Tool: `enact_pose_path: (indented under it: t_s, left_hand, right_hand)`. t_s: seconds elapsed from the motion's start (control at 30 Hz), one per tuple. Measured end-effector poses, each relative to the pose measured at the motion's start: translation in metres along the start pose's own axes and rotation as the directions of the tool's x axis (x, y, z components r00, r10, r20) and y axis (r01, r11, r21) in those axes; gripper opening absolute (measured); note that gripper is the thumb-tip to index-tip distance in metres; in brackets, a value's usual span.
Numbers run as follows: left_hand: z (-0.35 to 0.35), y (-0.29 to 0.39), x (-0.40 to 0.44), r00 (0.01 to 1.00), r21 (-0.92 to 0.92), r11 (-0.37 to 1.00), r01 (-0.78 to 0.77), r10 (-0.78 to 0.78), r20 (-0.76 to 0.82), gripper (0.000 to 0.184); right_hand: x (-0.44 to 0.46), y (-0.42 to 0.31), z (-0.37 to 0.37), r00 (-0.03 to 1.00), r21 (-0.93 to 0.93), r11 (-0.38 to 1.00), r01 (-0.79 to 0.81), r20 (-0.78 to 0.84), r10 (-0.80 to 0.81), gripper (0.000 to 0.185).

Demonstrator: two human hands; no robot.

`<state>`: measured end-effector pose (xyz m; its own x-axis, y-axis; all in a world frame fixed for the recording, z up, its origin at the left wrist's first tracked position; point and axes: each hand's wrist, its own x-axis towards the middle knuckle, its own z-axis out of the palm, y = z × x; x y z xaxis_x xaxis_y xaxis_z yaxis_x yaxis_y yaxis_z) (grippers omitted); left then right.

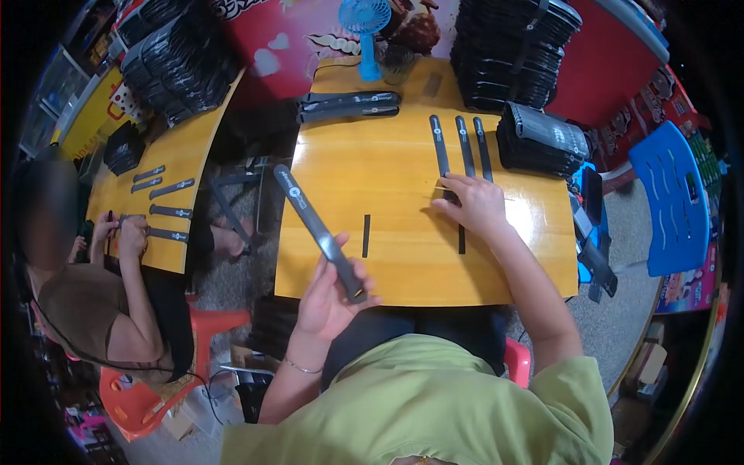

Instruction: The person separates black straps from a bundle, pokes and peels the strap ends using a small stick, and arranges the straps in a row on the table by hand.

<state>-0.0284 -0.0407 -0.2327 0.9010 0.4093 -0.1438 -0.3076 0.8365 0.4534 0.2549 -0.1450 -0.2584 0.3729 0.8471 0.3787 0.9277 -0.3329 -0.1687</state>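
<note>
A long black strip (310, 221) with white print is held in my left hand (333, 291), raised over the table's front left, its lower end between thumb and fingers. My right hand (469, 203) rests over the near ends of three similar black strips (463, 143) laid side by side. Its fingers are bent together near the tabletop; what they hold, if anything, is too small to make out. A plain narrow black piece (366, 235) lies between my hands, and another (462, 239) lies just below my right hand.
On the yellow table (418, 279), a bundle of strips (349, 106), a blue fan (367, 39), a tall black stack (508, 54) and a smaller stack (542, 139) stand around the back and right. Another person (101, 302) works at a table on the left.
</note>
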Motion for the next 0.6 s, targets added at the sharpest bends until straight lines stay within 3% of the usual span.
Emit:
enact_pose_path:
  t_s: [0.07, 0.23, 0.37, 0.43, 0.53, 0.6]
  left_hand:
    - [0.002, -0.005, 0.006, 0.997, 0.022, 0.999, 0.037, -0.038, 0.060, 0.043]
    - [0.011, -0.013, 0.009, 0.999, 0.194, 0.980, 0.047, -0.041, -0.034, 0.047]
    - [0.010, -0.015, 0.012, 0.999, 0.215, 0.976, -0.035, 0.042, -0.028, 0.042]
    - [0.014, -0.017, 0.014, 0.994, 0.279, 0.956, -0.088, 0.101, -0.032, 0.041]
    - [0.015, -0.023, 0.018, 0.987, 0.232, 0.962, -0.146, 0.158, -0.036, 0.041]
    - [0.018, -0.028, 0.021, 0.980, 0.241, 0.954, -0.178, 0.194, -0.043, 0.041]
  right_hand:
    - [0.001, 0.001, -0.001, 1.000, -0.017, 0.999, -0.028, 0.007, 0.028, 0.035]
    - [-0.001, -0.003, -0.003, 0.996, 0.102, 0.995, -0.025, -0.082, 0.033, 0.035]
    - [-0.013, -0.050, -0.045, 0.989, 0.498, 0.859, -0.121, -0.011, 0.146, 0.023]
    - [-0.034, -0.082, -0.054, 0.995, 0.586, 0.810, -0.021, -0.063, 0.072, 0.026]
    - [-0.057, -0.110, -0.065, 1.000, 0.595, 0.804, 0.027, -0.019, -0.019, 0.037]
    - [-0.066, -0.117, -0.063, 0.999, 0.599, 0.800, 0.007, -0.030, 0.014, 0.044]
